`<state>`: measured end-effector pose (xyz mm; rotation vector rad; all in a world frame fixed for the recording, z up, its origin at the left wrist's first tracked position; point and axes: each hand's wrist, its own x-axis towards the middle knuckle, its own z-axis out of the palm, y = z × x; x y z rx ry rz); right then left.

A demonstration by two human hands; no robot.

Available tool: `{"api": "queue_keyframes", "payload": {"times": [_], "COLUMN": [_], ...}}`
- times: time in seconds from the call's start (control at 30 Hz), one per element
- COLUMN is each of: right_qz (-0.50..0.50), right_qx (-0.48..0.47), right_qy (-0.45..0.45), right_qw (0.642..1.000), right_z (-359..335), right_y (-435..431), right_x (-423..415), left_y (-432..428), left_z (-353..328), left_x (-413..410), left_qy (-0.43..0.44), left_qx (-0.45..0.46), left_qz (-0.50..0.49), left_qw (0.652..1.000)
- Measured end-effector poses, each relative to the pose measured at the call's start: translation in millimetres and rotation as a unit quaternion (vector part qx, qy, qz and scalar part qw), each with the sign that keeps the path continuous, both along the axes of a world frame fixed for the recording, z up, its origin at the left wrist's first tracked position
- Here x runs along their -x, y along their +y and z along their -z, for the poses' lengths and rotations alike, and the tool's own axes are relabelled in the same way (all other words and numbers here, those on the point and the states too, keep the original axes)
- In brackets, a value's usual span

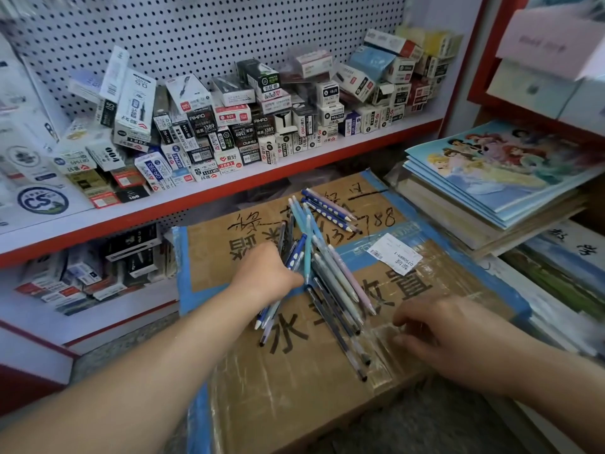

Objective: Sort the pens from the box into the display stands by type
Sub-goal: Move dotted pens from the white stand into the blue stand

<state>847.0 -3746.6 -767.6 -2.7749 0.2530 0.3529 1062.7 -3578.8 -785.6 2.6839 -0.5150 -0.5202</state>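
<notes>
The left hand is clenched round a fanned bundle of pens at the middle of the box top, probably so that one type is gathered. The right hand is rested near the right edge with fingers loosely bent and nothing held. Loose pens are laid between the hands, and pencils near the far edge.

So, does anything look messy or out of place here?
Yes. The pens lie loose in a crisscross heap on top of the cardboard box, not in any stand; the left hand holds a bunch. The small boxes on the shelf above are tumbled and tilted too.
</notes>
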Motion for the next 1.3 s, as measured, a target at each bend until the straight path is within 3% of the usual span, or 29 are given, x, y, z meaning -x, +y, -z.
{"api": "queue_keyframes", "payload": {"times": [0.13,0.43,0.67,1.3], "right_qz": [0.002,0.009,0.005,0.015], "right_qx": [0.002,-0.005,0.004,0.003], "right_qy": [-0.001,-0.005,-0.006,-0.015], "right_qw": [1.000,1.000,1.000,1.000], "right_z": [2.6,2.3,3.2,-1.4], "right_y": [-1.3,-2.6,-3.3,3.0], "right_x": [0.5,-1.4,-3.7,-2.2], "left_y": [-0.5,13.0,23.1,34.4], "left_z": [2.6,6.7,4.6,-24.2], "left_x": [-1.0,-13.5,-20.7,14.2], "left_qy": [-0.032,-0.012,0.079,0.172], "left_qx": [-0.021,0.053,0.120,0.131], "left_qz": [0.014,0.041,0.031,0.178], "left_qw": [0.999,0.998,0.989,0.960]}}
